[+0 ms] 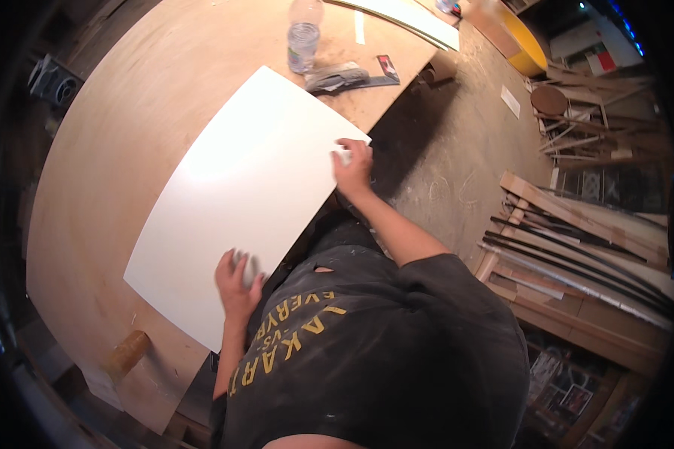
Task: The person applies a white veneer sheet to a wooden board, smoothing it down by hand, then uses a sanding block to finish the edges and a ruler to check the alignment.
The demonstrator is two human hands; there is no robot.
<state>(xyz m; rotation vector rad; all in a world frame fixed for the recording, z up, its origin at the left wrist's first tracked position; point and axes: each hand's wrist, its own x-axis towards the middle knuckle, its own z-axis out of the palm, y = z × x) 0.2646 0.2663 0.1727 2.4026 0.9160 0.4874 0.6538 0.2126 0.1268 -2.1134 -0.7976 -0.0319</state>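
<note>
A white rectangular panel lies flat on the plywood table, its near long edge along the table's side by my body. My left hand is over the near edge toward the left, its fingers curved and apart with nothing between them. Close to the panel's right corner, my right hand also has bent, spread fingers and holds nothing. Whether the fingertips touch the panel or hover just above it, I cannot tell.
The plywood table carries a clear plastic bottle, a grey work glove, a square and white strips. An amber roll is at the lower left. Wood strips are stacked on the right.
</note>
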